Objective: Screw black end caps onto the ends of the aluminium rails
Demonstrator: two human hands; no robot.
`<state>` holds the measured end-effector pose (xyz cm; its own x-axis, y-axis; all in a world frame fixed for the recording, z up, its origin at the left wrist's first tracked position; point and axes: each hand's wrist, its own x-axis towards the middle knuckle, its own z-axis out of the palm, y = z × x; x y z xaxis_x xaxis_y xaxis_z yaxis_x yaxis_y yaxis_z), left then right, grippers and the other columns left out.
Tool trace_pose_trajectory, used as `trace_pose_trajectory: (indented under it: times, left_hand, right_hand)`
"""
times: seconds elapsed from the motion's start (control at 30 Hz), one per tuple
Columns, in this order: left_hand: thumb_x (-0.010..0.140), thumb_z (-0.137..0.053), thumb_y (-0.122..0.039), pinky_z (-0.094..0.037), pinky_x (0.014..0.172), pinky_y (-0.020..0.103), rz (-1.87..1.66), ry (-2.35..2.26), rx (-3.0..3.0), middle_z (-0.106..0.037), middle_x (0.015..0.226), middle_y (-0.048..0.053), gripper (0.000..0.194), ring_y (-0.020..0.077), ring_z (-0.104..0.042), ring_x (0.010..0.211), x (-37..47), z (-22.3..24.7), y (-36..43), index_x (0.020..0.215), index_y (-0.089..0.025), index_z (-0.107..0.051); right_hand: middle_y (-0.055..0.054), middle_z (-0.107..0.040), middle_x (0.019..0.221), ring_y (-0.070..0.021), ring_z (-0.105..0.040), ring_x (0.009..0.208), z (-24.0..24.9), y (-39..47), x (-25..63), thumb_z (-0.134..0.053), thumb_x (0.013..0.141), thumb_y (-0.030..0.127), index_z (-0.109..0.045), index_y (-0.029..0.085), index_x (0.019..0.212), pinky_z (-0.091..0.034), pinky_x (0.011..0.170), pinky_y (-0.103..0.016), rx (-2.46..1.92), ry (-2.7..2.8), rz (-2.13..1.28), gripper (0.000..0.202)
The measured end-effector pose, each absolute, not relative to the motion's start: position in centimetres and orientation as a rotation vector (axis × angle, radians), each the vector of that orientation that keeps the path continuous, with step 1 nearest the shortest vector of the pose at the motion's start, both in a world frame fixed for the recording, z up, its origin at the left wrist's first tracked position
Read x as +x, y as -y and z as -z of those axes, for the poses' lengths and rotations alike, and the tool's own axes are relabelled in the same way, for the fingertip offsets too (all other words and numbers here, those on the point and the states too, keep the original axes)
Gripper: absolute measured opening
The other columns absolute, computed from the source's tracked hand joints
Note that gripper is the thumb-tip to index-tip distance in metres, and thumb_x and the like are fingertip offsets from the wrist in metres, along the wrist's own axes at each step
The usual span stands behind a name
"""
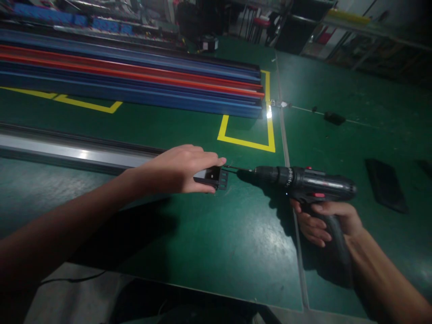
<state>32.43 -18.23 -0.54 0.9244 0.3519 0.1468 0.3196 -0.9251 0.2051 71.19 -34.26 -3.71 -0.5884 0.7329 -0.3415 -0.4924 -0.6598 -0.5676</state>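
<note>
My left hand (185, 168) is closed over the right end of a long silver and black metal profile (84, 154) lying on the green table. A black slotted end cap (222, 178) sits at that end, just past my fingertips. Gripped by its handle in my right hand (320, 220) is a black cordless drill (313, 182) with red details. Its long thin bit (239, 169) points left and reaches the upper corner of the end cap. Whether the tip sits in a screw there is too small to tell.
Blue and red long profiles (168, 74) lie side by side behind, across yellow tape markings (246, 144). A dark flat object (385, 185) lies right of the drill. A thin cord with a small black piece (334, 118) rests farther back. A seam (286, 157) crosses the tabletop.
</note>
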Motion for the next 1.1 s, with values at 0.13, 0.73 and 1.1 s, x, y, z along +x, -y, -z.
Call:
trace_pose_trajectory:
  times: [0.13, 0.73, 1.1]
  left_hand:
    - [0.097, -0.067, -0.046, -0.047, 0.096, 0.035, -0.257, -0.516, 2.915, -0.069, 0.134, 0.013, 0.061, 0.0236, -0.067, 0.111, 32.45, 0.54, 18.25, 0.149, -0.018, -0.051]
    - [0.096, -0.068, -0.049, -0.047, 0.094, 0.034, -0.264, -0.523, 2.907, -0.069, 0.134, 0.012, 0.062, 0.0236, -0.068, 0.111, 32.39, 0.77, 18.10, 0.149, -0.020, -0.051]
    - [0.095, -0.069, -0.049, -0.046, 0.092, 0.033, -0.287, -0.519, 2.909, -0.070, 0.132, 0.013, 0.062, 0.0233, -0.068, 0.108, 32.43, 0.90, 18.03, 0.146, -0.018, -0.054]
  right_hand:
    - [0.006, -0.044, 0.062, -0.0069, -0.042, 0.045, 3.53, 34.31, 71.13, -0.059, 0.094, 0.027, -0.073, 0.011, 0.114, -0.055, 0.051, -0.022, -0.736, 0.550, -2.229, 0.029]
    - [0.005, -0.046, 0.061, -0.0082, -0.042, 0.044, 3.44, 34.37, 70.93, -0.062, 0.090, 0.028, -0.075, 0.012, 0.110, -0.055, 0.050, -0.024, -0.785, 0.588, -2.209, 0.028]
    - [0.006, -0.044, 0.059, -0.0083, -0.040, 0.044, 3.66, 34.50, 71.23, -0.065, 0.088, 0.031, -0.076, 0.014, 0.106, -0.054, 0.049, -0.024, -0.817, 0.566, -2.211, 0.027]
